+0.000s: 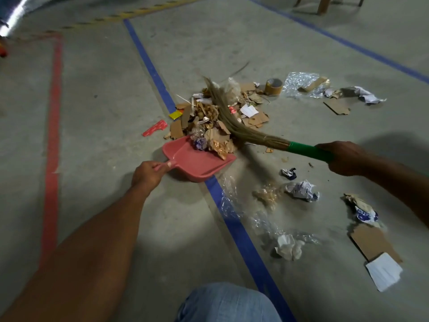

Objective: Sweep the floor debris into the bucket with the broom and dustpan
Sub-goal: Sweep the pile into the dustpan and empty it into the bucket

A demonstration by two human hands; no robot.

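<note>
My left hand [148, 174] grips the handle of a pink dustpan [188, 162] that lies on the concrete floor, its mouth facing a heap of debris [209, 117] made of cardboard scraps, crumpled paper and plastic. Some scraps lie on the pan's front lip. My right hand [343, 158] holds the green handle of a straw broom [243, 129]. The broom's bristles lie across the heap, reaching to its far side. No bucket is in view.
Loose litter lies to the right and nearer me: a tape roll [274, 86], bubble wrap [299, 83], crumpled paper [301, 190], clear plastic film [232, 201], a cardboard piece [373, 242]. Blue tape [241, 231] and red tape [52, 159] lines cross the floor. My knee [227, 303] is at the bottom.
</note>
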